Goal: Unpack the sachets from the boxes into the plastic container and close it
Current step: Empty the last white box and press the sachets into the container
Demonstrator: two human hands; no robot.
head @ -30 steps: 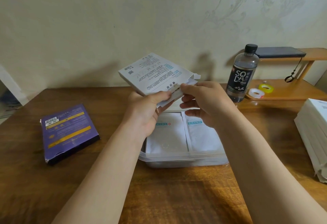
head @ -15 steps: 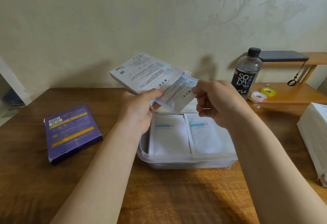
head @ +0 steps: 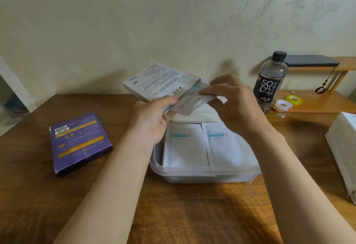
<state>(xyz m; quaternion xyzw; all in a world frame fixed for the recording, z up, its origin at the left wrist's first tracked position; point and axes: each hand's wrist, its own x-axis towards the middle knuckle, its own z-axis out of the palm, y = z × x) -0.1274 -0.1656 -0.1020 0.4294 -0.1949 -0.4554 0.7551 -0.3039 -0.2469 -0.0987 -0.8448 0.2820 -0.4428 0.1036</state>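
1. The left hand (head: 154, 120) holds a white box (head: 159, 81) up above the surface (head: 183, 214), thumb on its printed face and fingers closed beneath it.
2. The box tilts, its open end facing right toward the other hand.
3. The right hand (head: 235, 105) is pinched shut on a sachet (head: 189, 100) that sticks partway out of the box's open end; the sachet is blurred.
4. Both hands hover over the far part of the container (head: 202, 175), which sits on the surface right in front of the person.
5. The container is clear plastic and open on top. Two white sachets (head: 185, 147) lie flat in it side by side, each with a blue label near its far end.
6. Something white lies just beyond the container, under the hands; I cannot tell what it is.
7. A purple box (head: 81, 141) lies flat on the surface to the left, well apart from the container, with one end flap open.
8. A stack of white boxes (head: 344, 147) sits at the right edge of the surface.
9. A soda bottle (head: 270, 83) with a black cap stands upright at the far right, just beside a low wooden shelf (head: 317, 105).
10. Two tape rolls (head: 284, 105), one white and one yellow, rest on the shelf's lower board, and a dark phone (head: 312, 60) lies on its upper board.
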